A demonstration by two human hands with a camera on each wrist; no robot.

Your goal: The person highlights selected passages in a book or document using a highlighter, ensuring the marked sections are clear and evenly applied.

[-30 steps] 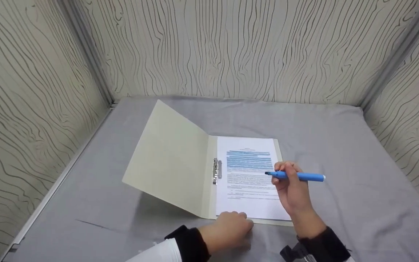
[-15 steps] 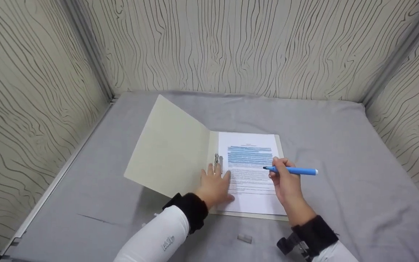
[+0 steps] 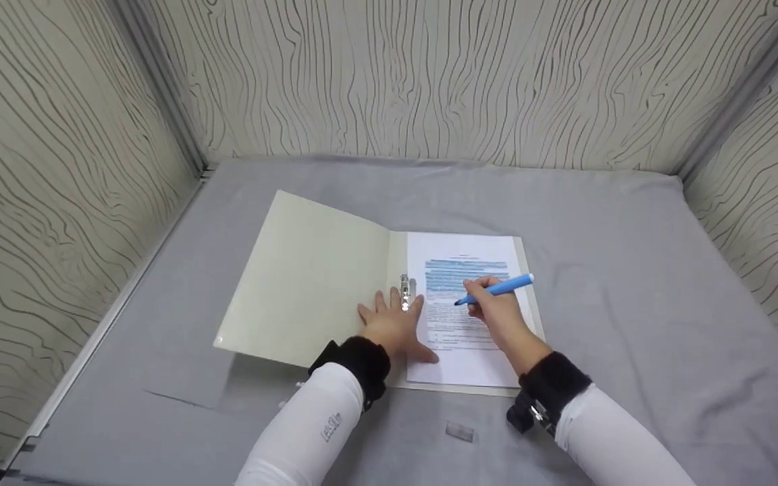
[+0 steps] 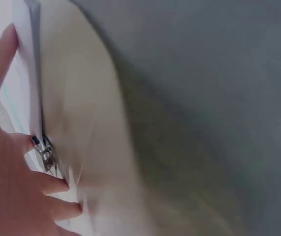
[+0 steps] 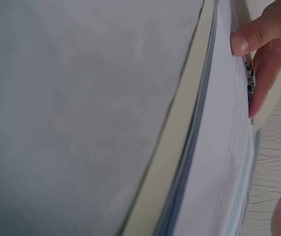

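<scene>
An opened cream folder [image 3: 398,243] holds a stack of printed paper [image 3: 460,368], its upper lines covered in blue highlighter. My left hand [image 3: 392,331] lies with spread fingers across the folder's spine by the metal clip [image 3: 404,287], thumb on the sheet; the left wrist view shows that thumb on the paper [image 4: 26,73]. In my right hand [image 3: 497,314], thumb and fingers pinch a blue highlighter [image 3: 510,285], dark tip down at the text just below the highlighted lines. Whether the tip touches the paper I cannot tell. In the right wrist view the highlighter is out of sight.
The folder's cover [image 3: 308,277] slopes up to the left, off the table. A small grey block [image 3: 460,432] lies in front of the folder on the grey cloth [image 3: 632,283]. Wood-patterned panels [image 3: 429,81] enclose the back and sides.
My left hand has come up from the folder's front edge onto the spine and spread out. My right hand has moved left, bringing the highlighter tip lower over the text. The cover leans lower.
</scene>
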